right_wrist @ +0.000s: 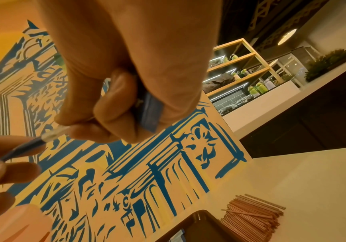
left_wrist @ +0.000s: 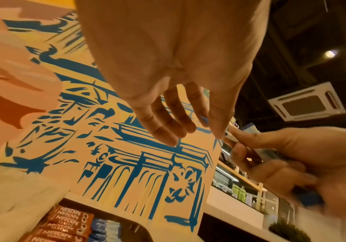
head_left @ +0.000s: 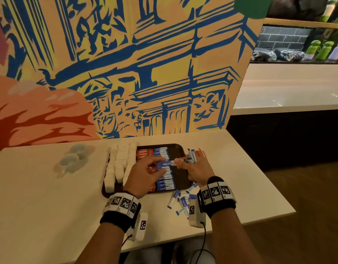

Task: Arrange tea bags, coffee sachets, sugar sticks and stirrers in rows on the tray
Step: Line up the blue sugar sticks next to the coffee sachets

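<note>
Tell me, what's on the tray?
On the tray: white tea bags, red coffee sachets, blue sugar sticks. The hands cover part of it.

Dark tray [head_left: 180, 149]: white tea bags [head_left: 118, 162] left, red Nescafe sachets [head_left: 144, 152], blue sugar sticks [head_left: 165, 175]; stirrers [right_wrist: 255, 214] beside.
</note>
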Tool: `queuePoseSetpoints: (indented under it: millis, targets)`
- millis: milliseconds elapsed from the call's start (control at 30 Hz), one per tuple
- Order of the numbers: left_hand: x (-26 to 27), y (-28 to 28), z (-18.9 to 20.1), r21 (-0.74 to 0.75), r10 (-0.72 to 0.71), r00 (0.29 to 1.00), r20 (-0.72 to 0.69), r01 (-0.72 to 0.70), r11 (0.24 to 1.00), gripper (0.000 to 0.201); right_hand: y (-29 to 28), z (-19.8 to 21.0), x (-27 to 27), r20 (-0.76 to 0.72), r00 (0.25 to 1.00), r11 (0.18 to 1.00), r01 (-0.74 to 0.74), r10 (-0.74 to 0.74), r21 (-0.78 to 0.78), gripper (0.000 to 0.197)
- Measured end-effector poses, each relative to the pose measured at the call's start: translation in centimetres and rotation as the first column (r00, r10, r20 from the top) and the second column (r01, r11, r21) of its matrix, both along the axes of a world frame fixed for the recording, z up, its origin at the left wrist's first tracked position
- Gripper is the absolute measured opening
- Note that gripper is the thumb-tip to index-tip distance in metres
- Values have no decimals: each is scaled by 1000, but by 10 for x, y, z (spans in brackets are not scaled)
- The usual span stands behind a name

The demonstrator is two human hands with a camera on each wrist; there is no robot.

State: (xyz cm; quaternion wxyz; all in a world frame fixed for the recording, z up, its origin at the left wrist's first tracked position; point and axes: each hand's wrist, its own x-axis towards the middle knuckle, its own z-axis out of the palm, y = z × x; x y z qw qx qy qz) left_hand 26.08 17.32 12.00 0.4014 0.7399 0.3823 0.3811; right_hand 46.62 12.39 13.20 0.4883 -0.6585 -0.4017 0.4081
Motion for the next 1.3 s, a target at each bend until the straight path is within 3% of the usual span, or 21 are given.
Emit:
queuePoseSetpoints:
  millis: [133, 200, 333, 400, 467, 533, 633, 767, 1000, 1300]
  targets:
    - [8, 3, -4, 193, 35, 991, -125, -11, 981, 30, 4, -8, 7, 32, 999, 999, 9, -7, -49, 60]
    - [12, 9, -4, 221, 34, 983, -181, 7, 975, 30, 5, -9, 10, 36, 999, 996, 24, -21, -80, 50]
    - [19, 21, -9, 180, -19, 953, -302, 76, 981, 33, 11, -18, 16, 19, 1000, 994, 21, -19, -111, 38]
    - [23, 26, -14, 148, -29, 948, -316, 79, 986, 32, 15, -24, 17, -15, 999, 990, 25, -28, -140, 44]
    - [27, 32, -23, 109, -5, 951, -308, 41, 993, 30, 18, -32, 21, -73, 994, 984, 75, -88, -159, 55]
    - [30, 39, -40, 30, 44, 944, -326, -36, 999, 27, 18, -37, 28, -100, 984, 978, 130, -147, -161, 47]
    - [31, 51, -79, -65, 60, 879, -473, -103, 992, 28, 15, -44, 36, -176, 964, 963, 158, -199, -219, 45]
    - [39, 60, -122, -82, -1, 741, -672, -72, 994, 26, 11, -52, 44, -277, 927, 936, 160, -252, -315, 43]
    - [50, 71, -160, -85, 7, 680, -733, -102, 991, 24, -1, -63, 56, -412, 862, 926, 152, -295, -344, 26]
    - [53, 78, -162, -84, -12, 675, -738, -74, 994, 30, -8, -70, 59, -385, 902, 957, 92, -197, -273, 27]
